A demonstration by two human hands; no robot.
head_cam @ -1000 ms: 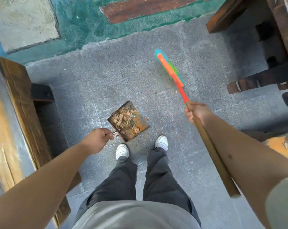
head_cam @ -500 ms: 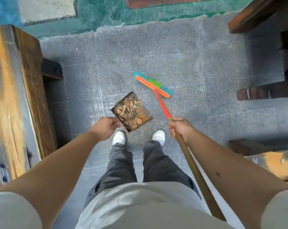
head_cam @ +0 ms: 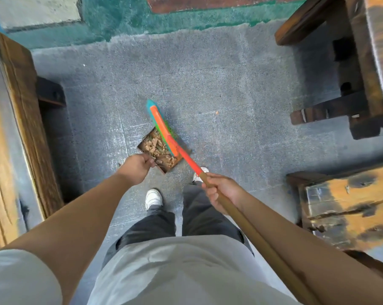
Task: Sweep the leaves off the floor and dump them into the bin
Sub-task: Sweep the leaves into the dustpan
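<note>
Left bench (head_cam: 12, 128) hard along nine o'clock, its dark leg jutting toward the middle. Left hand (head_cam: 137, 167) clamped on the dustpan (head_cam: 159, 150) handle, pan flat on the floor (head_cam: 208, 73) and heaped with brown leaves (head_cam: 157, 148). Just changed: broom head (head_cam: 162, 126), well out at one o'clock a second ago, swung in and now lying across the pan's right side, bristles over the pile. Looks like the last scraps being tucked in, so sweeping nearly done and dumping next. One small orange fleck (head_cam: 217, 112) left on the floor at one o'clock of the pan. Right hand (head_cam: 221, 190) closed round the broom (head_cam: 241, 219) stick. No bin in sight. Open grey floor ahead toward twelve; table legs (head_cam: 340, 106) crowding two o'clock, another bench (head_cam: 351, 208) at four, so clear lane only straight ahead.
</note>
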